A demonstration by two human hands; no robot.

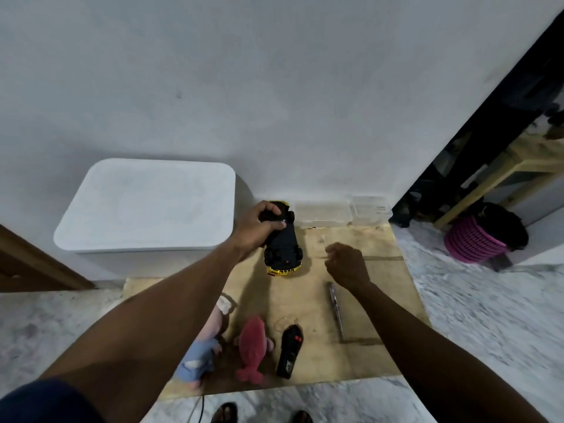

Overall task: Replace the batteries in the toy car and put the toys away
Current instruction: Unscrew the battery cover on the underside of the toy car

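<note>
Early stage, by my read. The toy car [283, 248] lies upside down near the back of the plywood board [375, 300], just short of the wall, and its black underside faces up. The left grip [259, 227] is closed over the far end of the car, fingers curled across the chassis. The right grip [346, 264] hovers just beside the car with its fingers curled in. I cannot tell if it pinches something small or nothing at all.

I can't make out the battery cover, so whether it is on or off is unclear, and no loose batteries are visible. The screwdriver [335, 309] lies unheld on the board under the right wrist. I judge the battery swap is not finished.

Putting away is not started. The remote [290, 351], the red plush fish [251, 346] and the pink and blue plush [201, 346] are all out on the near edge of the board. The white bin [146, 206] to the left has its lid on.

Materials:
- **Car:** hard black plastic, long and low, glossy yellow trim at both ends, four small black wheels up.
- **Screwdriver:** thin metal shaft, slim handle that looks clear.
- **Remote:** black plastic, narrow, red buttons.
- **Plush toys:** soft and fuzzy, should squash easily.
- **Bin:** smooth matte white plastic, rounded corners.
- **Board:** raw wood, stained and scuffed.
- **Floor:** polished grey-white stone.

Two clear plastic boxes [323, 213] sit against the wall behind the car.
</note>
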